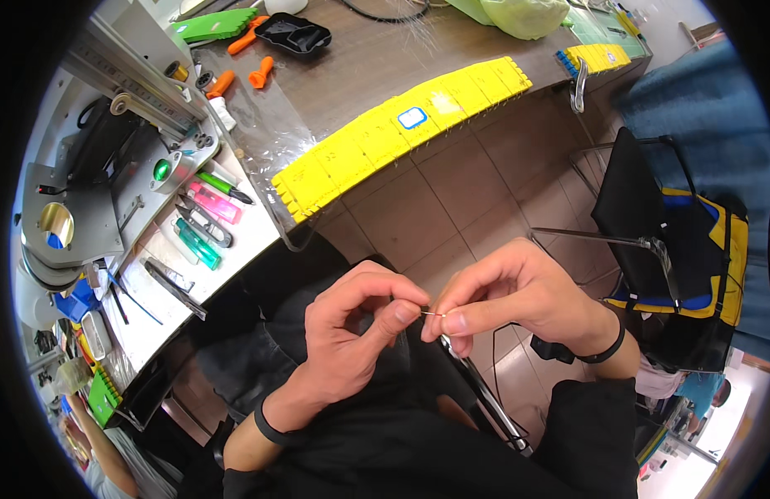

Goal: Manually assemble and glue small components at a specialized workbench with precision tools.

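Note:
A thin, short, gold-coloured piece (433, 313), like a pin or bit of wire, spans the small gap between my fingertips, above my lap. One end is pinched between thumb and index finger of my left hand (343, 333). My right hand (522, 295) pinches the other end the same way, its remaining fingers curled. Most of the piece is hidden in the fingertips, so its exact kind cannot be told. Beyond my hands, a long yellow strip (385, 137) of joined segments lies along the table edge, with a blue-rimmed white label on it.
On the white bench at left lie tweezers (175, 287), a green pen (224, 188) and a grey cutter (205, 224). Orange-handled tools (261, 73) and a black tray (293, 35) sit on the brown table (351, 79). A black chair (630, 191) stands at right. Another person's arm (102, 437) shows lower left.

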The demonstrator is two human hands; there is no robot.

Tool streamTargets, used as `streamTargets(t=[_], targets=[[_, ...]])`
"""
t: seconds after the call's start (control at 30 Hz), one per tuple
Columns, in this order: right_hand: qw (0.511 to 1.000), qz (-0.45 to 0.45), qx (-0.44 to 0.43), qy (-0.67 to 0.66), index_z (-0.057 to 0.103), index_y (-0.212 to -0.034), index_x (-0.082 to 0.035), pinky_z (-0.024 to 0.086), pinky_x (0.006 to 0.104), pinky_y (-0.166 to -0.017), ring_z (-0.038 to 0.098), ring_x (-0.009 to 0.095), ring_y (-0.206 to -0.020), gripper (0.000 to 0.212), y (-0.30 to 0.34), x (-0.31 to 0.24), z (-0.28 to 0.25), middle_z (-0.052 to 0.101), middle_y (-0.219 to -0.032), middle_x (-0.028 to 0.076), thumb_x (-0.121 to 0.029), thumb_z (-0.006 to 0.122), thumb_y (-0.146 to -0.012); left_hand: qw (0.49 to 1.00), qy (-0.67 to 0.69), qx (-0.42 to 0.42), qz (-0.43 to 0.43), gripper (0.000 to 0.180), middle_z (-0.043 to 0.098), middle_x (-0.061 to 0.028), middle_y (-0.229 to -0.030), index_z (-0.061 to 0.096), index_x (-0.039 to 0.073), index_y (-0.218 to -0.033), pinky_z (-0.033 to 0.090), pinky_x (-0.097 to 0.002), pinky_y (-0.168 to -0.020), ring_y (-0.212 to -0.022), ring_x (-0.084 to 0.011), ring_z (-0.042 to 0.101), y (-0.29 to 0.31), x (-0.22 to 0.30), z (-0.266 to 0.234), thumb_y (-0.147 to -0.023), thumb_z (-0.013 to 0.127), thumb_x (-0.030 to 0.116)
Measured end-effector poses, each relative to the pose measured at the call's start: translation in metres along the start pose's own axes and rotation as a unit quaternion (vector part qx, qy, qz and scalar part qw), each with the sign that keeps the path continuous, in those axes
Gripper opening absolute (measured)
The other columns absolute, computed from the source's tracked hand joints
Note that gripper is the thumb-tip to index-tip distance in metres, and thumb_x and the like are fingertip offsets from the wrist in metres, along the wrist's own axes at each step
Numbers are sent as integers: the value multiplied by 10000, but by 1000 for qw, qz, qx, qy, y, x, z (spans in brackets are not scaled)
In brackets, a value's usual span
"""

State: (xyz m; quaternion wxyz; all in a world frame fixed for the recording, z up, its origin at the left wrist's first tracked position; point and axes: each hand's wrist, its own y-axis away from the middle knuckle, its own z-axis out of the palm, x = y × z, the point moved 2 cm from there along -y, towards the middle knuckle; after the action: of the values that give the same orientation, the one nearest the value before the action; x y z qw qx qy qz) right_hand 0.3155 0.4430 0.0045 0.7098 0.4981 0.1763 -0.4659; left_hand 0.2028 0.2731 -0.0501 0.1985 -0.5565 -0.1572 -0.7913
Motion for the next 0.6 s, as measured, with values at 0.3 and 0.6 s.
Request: streamTargets(t=[0.3, 0.6], targets=[[1000, -10, -14, -21, 734, -999, 55, 557, 256, -688, 672, 132, -741, 197, -12, 5, -1, 736, -936, 118, -125, 703, -925, 1000, 6, 5, 24, 109, 635, -85, -989, 686, -16, -1046, 491, -251, -730, -857, -134, 607, 1, -3, -2, -941, 666, 6], [999, 6, -15, -43, 731, -996, 62, 541, 265, -696, 667, 138, -727, 171, -18, 4, 6, 741, -969, 162, -84, 684, -922, 999, 12, 37, 28, 122, 623, -77, -980, 684, -15, -1062, 483, -229, -741, -846, -114, 602, 7, -2, -7, -945, 667, 12]])
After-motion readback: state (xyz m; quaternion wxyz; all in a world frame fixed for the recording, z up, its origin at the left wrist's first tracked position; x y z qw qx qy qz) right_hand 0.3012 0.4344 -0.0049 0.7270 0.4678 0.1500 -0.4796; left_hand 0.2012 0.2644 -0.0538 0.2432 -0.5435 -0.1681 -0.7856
